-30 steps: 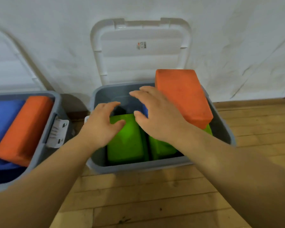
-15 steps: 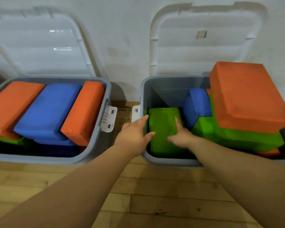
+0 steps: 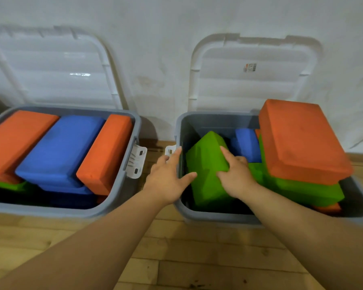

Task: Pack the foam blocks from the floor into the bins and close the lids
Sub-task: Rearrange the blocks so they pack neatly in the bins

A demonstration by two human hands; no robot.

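Green foam block [image 3: 205, 164]: lower end lost in the dark of the right bin [image 3: 218, 218]. Right grip [image 3: 237, 176] is curled over the block's right edge, pinching it (fingertips hidden). Left grip [image 3: 166, 181] is spread, thumb on the block's left face. The block lay flat 0.5 s ago; it is now tilted up between the grips.

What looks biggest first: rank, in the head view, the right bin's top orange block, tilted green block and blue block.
1. top orange block, clearly largest.
2. tilted green block.
3. blue block, smallest as seen, though mostly hidden.
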